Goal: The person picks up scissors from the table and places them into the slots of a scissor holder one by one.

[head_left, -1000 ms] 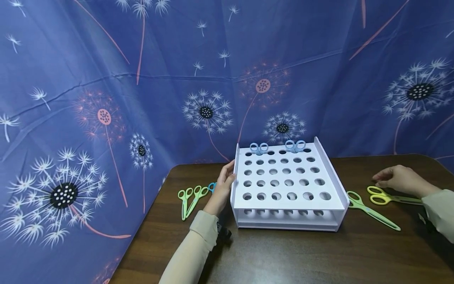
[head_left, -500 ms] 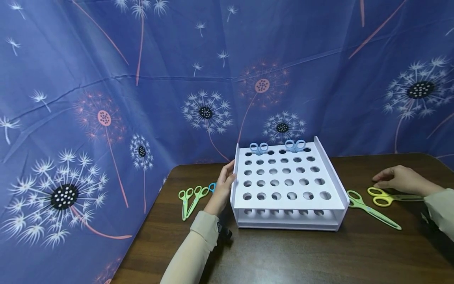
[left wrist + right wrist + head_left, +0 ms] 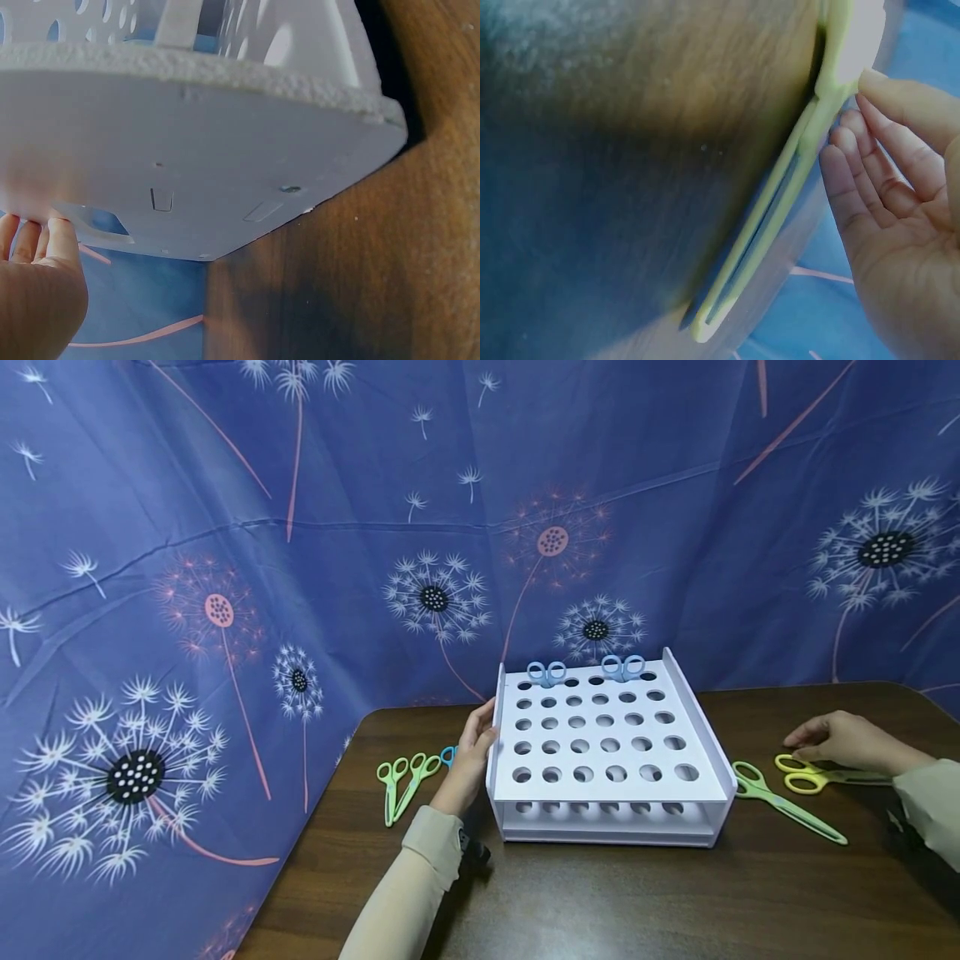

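Hardly anything has moved since the earlier frames: the left hand [image 3: 468, 756] and right hand [image 3: 855, 742] stay nearly where they were. On the table [image 3: 570, 902], long green scissors [image 3: 767, 798] lie just right of the white rack [image 3: 600, 789]. Beyond them, the right hand's fingers bend and its thumb touches the yellow scissors [image 3: 822, 775] at the handle; I cannot tell whether it pinches. The left hand, fingers extended, rests against the rack's left side. Farther back, two blue scissors [image 3: 546, 682] stand in the rear holes. Only the left wrist view shows a cut-out [image 3: 109, 222] in that side; only the right wrist view shows a palm.
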Motion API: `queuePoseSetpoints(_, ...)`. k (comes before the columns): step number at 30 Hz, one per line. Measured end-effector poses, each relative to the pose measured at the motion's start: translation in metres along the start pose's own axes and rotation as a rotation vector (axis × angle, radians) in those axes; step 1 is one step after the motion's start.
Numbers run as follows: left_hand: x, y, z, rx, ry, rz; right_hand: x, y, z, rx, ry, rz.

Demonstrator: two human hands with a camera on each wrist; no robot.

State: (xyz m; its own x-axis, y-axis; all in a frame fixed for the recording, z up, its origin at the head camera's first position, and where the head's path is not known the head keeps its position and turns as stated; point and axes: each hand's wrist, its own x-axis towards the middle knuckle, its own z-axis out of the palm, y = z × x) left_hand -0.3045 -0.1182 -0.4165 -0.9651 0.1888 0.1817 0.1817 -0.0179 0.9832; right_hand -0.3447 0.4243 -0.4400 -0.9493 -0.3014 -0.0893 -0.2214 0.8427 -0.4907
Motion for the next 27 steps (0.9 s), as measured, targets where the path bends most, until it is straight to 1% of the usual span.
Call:
queuePoseSetpoints(6,0.0014,-0.0067,-0.0005,0.016,0.025,0.018,0.0022,-0.0001,0.0028,0.016,0.005,0.022)
queuePoseSetpoints(12,0.0004,-0.0056,0.0000,0.012,0.023,0.019,0.0025,-0.0010,0.0045,-0.010,0.039,0.009)
queuePoseSetpoints(17,-0.0005,-0.0045,0.0009,0.009,0.025,0.008,0.0024,-0.0014,0.0059,-0.037,0.063,0.003)
queuePoseSetpoints(20,-0.0007,-0.0046,0.0012,0.010,0.029,0.005,0.0016,-0.0022,0.0034,-0.034,0.067,0.014)
queuePoseSetpoints(27,0.0011,-0.0050,0.0006,-0.003,0.025,0.014,0.0013,0.0008,-0.0026,0.030,0.051,0.079)
